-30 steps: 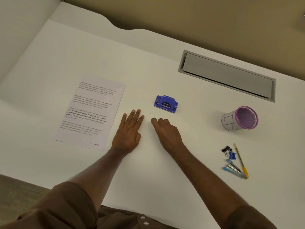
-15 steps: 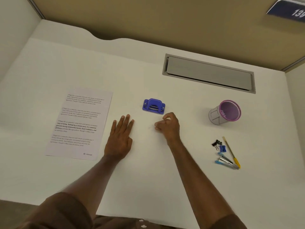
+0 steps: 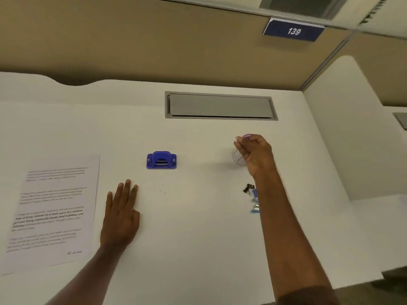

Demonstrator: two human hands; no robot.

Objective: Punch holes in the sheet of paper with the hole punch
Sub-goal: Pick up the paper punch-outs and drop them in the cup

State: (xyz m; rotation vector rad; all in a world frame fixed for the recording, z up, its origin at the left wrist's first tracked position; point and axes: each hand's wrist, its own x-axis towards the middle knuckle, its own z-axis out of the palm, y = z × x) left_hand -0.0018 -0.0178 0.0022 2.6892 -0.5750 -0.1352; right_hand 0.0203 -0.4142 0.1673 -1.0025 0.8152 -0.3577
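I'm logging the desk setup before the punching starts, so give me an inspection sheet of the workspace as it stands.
Surface: white desk, flat, with a closed grey hatch set in near the back.
Job's things: sheet of paper, printed, lying flat at the left; blue hole punch standing alone mid-desk, apart from the paper.
Clutter: pink-rimmed pen cup, binder clips and small blue items partly hidden by the right forearm.
Grips: left hand flat and open on the desk beside the paper; right hand curled at the pen cup, hold unclear.
Cables: nothing seen.
Surroundings: tan partition wall with a blue sign reading 139.
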